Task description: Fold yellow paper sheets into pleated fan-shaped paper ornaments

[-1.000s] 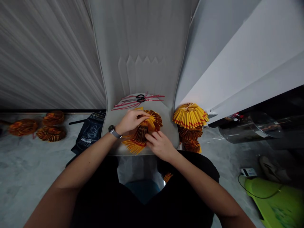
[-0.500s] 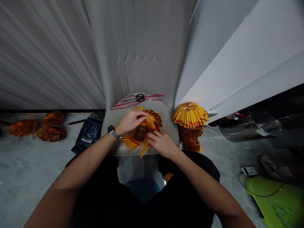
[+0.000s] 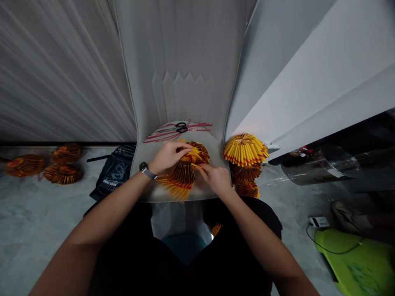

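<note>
Pinching pleated paper [image 3: 184, 172]: left hand [image 3: 168, 156] | right hand [image 3: 217, 177]: clasping yellow fold [image 3: 197, 166], higher than before

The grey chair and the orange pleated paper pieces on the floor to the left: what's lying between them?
A dark bag with pale print lies on the floor there, its strap pointing toward the pieces; the head view shows it.
</note>
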Tool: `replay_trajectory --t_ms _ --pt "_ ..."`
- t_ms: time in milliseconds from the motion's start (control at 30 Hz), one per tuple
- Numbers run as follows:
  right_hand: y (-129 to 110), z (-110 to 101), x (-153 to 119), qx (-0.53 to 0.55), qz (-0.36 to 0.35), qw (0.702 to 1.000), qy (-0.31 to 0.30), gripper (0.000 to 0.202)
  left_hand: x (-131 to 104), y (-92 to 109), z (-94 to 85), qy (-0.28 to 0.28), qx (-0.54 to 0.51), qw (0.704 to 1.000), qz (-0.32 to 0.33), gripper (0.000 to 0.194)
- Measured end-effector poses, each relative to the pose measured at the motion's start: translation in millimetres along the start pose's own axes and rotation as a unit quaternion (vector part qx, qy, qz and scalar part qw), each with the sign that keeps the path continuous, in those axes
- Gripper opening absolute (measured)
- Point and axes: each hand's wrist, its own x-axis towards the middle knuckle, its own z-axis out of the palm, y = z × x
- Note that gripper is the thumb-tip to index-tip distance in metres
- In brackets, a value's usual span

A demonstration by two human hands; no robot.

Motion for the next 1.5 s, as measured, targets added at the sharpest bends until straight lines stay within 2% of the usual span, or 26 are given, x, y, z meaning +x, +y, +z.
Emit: replay_trajectory --t_ms 167,367,667,767,900,1067,1300,1500 --pt "-24 -11 6 -0.078 0.053 0.995 -0.017 0.042 0 4 3.6 -0.007 0.009 1.0 0.006 0.022" --pt "-32 -19 19 -0.106 0.076 0.99 -0.049 0.048 -3 4 4.6 -0.014 0.018 1.0 0.009 0.023" --pt "-22 -19 29 -0.067 0.094 0.992 -0.041 0.049 -4 7 -3.0 -0.057 0.029 0.998 0.018 0.029" --pt "-22 -17 30 -0.06 0.089 0.994 -0.028 0.046 -6 7 -1.2 -0.047 0.033 0.998 0.037 0.027" --pt "-19 -16 30 -0.04 0.083 0.995 -0.023 0.046 -6 6 2.0 -0.022 0.038 0.999 0.023 0.022" --pt "-10 -16 27 0.01 0.036 0.999 -0.03 0.031 -6 5 0.6 -0.027 0.024 0.999 0.016 0.021" --pt "-10 -13 24 0.043 0.063 0.997 -0.006 0.038 -5 6 -1.8 -0.039 0.022 0.999 0.026 0.022" --pt "-8 -13 25 0.058 0.062 0.996 -0.003 0.033 -6 6 -1.0 -0.039 0.022 0.999 0.018 0.022"
